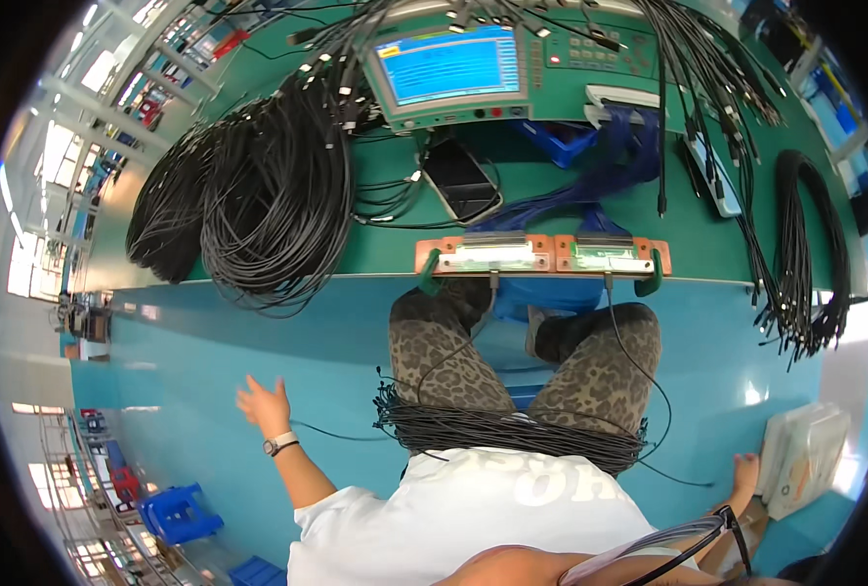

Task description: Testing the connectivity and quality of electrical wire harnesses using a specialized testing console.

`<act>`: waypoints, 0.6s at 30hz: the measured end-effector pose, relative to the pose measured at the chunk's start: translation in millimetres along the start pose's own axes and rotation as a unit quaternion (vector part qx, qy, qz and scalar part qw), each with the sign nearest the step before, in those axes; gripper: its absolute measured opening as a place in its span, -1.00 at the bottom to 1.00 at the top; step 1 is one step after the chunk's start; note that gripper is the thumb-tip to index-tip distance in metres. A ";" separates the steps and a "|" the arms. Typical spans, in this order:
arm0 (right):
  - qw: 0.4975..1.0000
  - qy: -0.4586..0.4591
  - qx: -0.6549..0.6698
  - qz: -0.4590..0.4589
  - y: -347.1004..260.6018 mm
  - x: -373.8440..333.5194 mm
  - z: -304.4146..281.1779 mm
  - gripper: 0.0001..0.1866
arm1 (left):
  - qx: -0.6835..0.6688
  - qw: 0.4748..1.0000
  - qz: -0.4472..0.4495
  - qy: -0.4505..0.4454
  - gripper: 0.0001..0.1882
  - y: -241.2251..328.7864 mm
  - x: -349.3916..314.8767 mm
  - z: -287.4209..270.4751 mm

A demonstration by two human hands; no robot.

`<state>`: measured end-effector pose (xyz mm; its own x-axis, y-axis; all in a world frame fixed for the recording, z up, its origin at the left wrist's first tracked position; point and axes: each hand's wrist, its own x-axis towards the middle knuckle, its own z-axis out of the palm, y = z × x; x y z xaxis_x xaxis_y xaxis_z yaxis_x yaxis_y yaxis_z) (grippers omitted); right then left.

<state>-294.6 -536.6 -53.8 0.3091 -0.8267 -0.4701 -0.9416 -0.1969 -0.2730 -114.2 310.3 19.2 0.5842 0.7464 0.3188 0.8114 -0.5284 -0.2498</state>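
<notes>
My left hand (264,402) is held out to the left over the floor, fingers spread and nothing visible in it. One thin black cable (341,433) runs from beside that wrist to the cable bundle (512,435) lying across my lap. My right hand (745,475) is low at the far right, close to a loose cable end; its fingers are too small to read. At the bench edge, a copper-coloured test fixture (554,256) with green levers has two cables plugged into its front. Both hang down toward my lap.
A green tester with a lit screen (450,66) stands on the bench. Black cable coils (277,195) lie left, another coil (815,244) hangs right. A phone (461,181) and a blue tray (556,145) sit between. White packages (805,459) stand right; a blue stool (180,513) left.
</notes>
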 end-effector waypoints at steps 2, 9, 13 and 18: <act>0.961 0.139 0.015 -0.240 -44.8 -5.8 5.4 -0.73 | -0.320 0.932 0.125 0.114 -0.54 23.9 13.4 -25.6; 0.925 0.022 0.153 -0.347 -200.0 -103.1 -3.0 -0.65 | -0.311 0.867 0.294 0.256 -0.65 104.5 108.1 -100.3; 0.917 -0.014 0.176 -0.357 -200.4 -134.4 4.4 -0.66 | -0.211 0.898 0.315 0.225 -0.69 107.0 143.5 -115.1; 0.925 -0.070 0.232 -0.293 -175.6 -139.1 10.2 -0.68 | -0.162 0.904 0.374 0.128 -0.79 99.6 152.8 -120.8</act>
<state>-170.9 -381.7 51.0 0.7928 -0.5675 -0.2225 -0.4588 -0.3153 -0.8307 58.0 322.8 153.5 0.9228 0.0344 0.3838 0.1257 -0.9684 -0.2153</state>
